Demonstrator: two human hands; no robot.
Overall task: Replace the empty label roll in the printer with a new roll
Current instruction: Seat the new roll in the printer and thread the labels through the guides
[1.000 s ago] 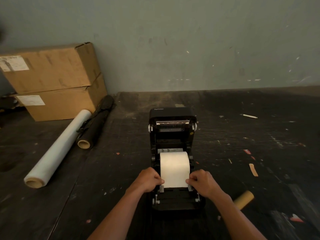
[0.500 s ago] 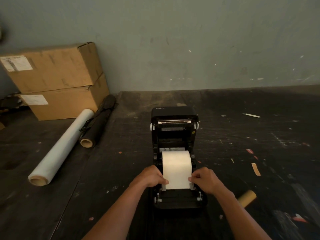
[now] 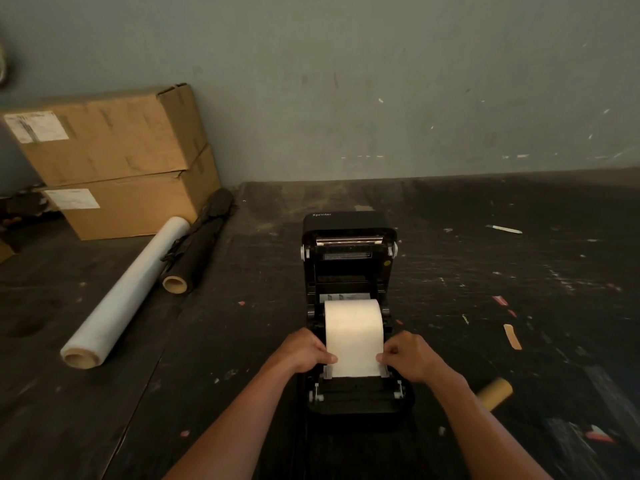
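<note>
New roll seated in open printer; feed and closing outstanding.

Item: printer (image 3: 349,306), black, lid raised at its far end, on the dark table (image 3: 519,306). New roll (image 3: 354,332), white, lies in the printer's bay, its free sheet drawn toward the printer's near edge between the side guides. Left hand (image 3: 304,351), at the printer's left side, pinches the sheet's left edge between thumb and fingers; right hand (image 3: 408,356), at the printer's right side, pinches the right edge likewise. Empty core (image 3: 495,393), brown cardboard, lies on the table right of the printer's near end, apart from it. Status, as judged: old core out, new roll in. Remaining: align the sheet across the front roller, lower the lid. Whether the guides already touch the sheet cannot be told.
</note>
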